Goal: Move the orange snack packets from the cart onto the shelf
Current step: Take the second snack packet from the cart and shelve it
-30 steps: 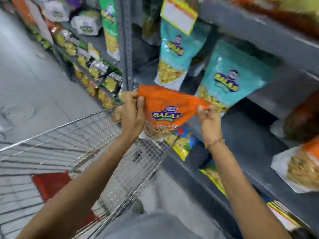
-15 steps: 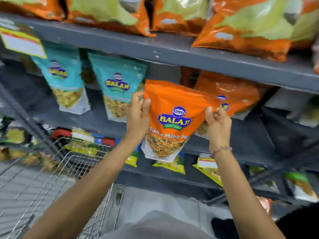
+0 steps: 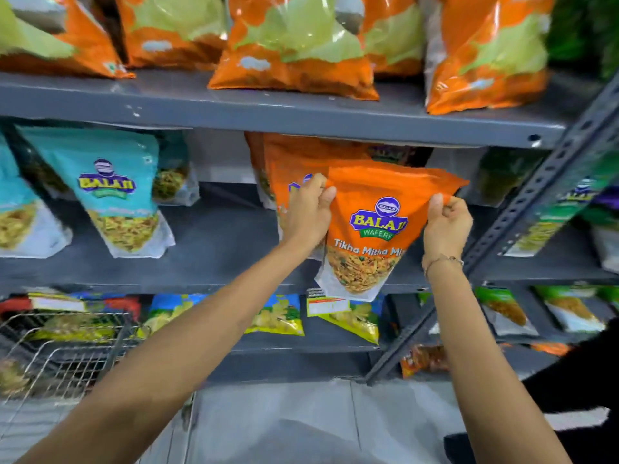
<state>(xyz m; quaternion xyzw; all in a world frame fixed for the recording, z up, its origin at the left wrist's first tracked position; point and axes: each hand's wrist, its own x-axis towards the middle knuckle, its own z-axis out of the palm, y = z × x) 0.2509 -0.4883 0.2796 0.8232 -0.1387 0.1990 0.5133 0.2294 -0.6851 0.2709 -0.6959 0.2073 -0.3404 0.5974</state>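
Observation:
I hold an orange snack packet (image 3: 371,226) by its two top corners, upright, at the front edge of the grey middle shelf (image 3: 214,242). My left hand (image 3: 308,212) pinches the left corner and my right hand (image 3: 447,224) pinches the right corner. Just behind it on the same shelf stand more orange packets (image 3: 294,162), partly hidden by the held one. The wire cart (image 3: 63,349) shows at the lower left, its inside mostly out of view.
Teal packets (image 3: 110,189) stand left on the middle shelf. Big orange-green bags (image 3: 294,48) fill the top shelf. Yellow-blue packets (image 3: 278,316) lie on the lower shelf. A slanted grey upright (image 3: 522,209) stands at right. A dark sleeve (image 3: 576,380) is at lower right.
The packet has travelled from over the cart up and right to the middle shelf, in front of the orange packets. Both hands kept their grip on its top corners.

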